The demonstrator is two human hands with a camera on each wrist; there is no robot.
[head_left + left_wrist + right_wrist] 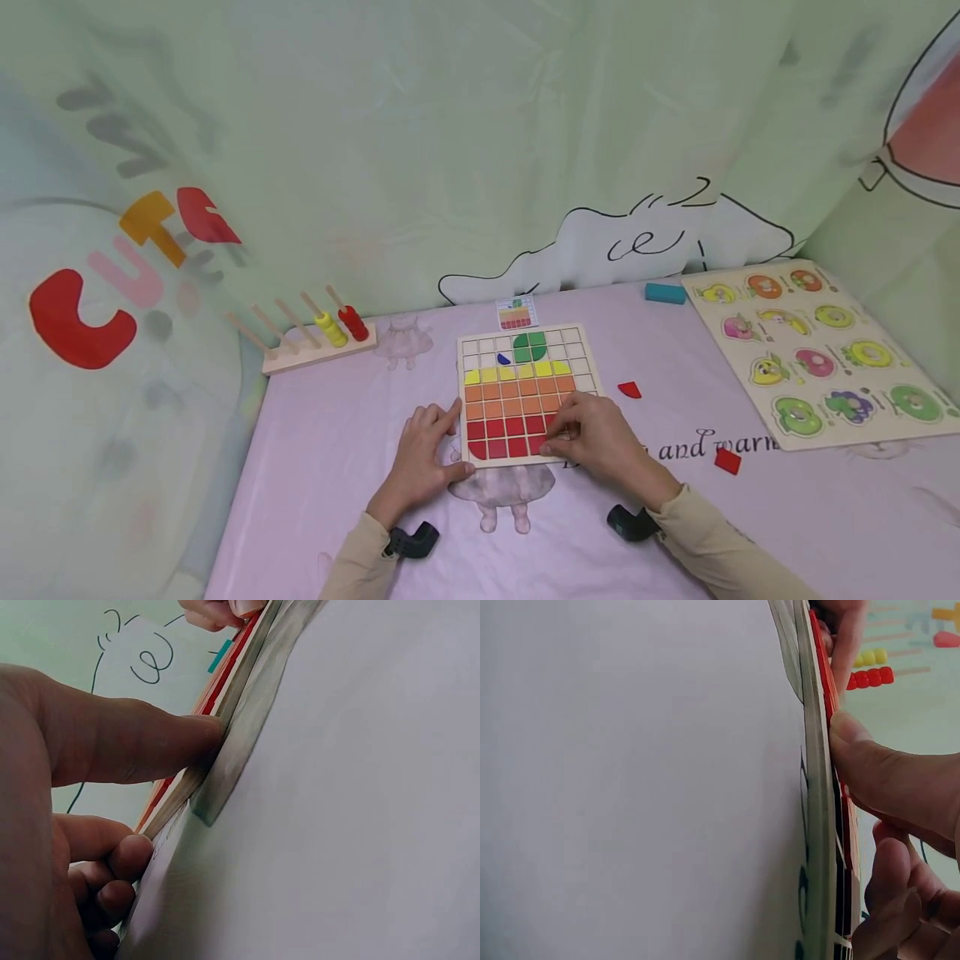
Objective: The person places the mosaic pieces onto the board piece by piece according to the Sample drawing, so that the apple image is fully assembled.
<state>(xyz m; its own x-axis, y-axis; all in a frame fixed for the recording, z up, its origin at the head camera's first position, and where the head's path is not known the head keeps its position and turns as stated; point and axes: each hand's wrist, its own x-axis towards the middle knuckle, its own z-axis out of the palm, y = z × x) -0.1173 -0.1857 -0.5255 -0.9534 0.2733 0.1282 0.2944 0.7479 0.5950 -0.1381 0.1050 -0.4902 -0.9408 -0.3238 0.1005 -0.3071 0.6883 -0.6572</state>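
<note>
A square wooden grid board [573,337] lies in front of me, with rows of red tiles [515,427], orange tiles [520,407] and yellow tiles [507,374]. Green quarter pieces [529,347] and a small blue piece [503,359] sit in its upper rows. My left hand [422,450] grips the near left corner: in the left wrist view its thumb [172,742] presses the front edge, the other fingers curl beside the left side. Over the bottom row, my right hand [600,437] pinches a red tile with thumb [889,772] and index finger; the hand hides most of it.
Right of the board lie a red rounded piece [630,390] and a red square tile [727,461]. Behind it is a pattern card [516,312]. A bead stacker [322,350] stands back left; a teal block [665,293] and fruit puzzle [836,435] lie at right.
</note>
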